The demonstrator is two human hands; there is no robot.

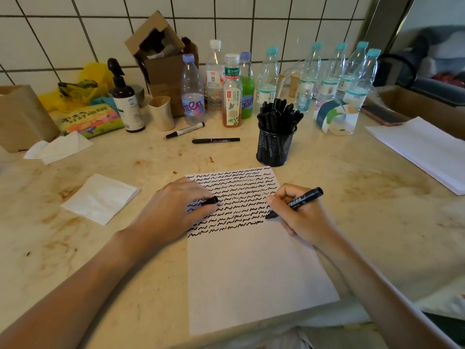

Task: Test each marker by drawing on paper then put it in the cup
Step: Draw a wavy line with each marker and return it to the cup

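A white sheet of paper (251, 268) lies in front of me, its upper half filled with rows of black squiggles. My right hand (299, 215) grips an uncapped black marker (305, 197) like a pen, its tip touching the paper at the right end of a squiggle row. My left hand (173, 207) rests on the paper's left edge and holds the marker's black cap (210, 200). A black mesh cup (275, 144) full of several black markers stands just beyond the paper. Two more markers lie behind: a white-bodied one (185, 130) and a black one (216, 140).
Several plastic bottles (266, 79) line the tiled back wall, with a cardboard box (161, 59), a pump bottle (125, 102) and a beige cup (161, 113). Tissues (100, 197) lie at left. A paper stack (422, 149) and a phone (382, 114) sit at right.
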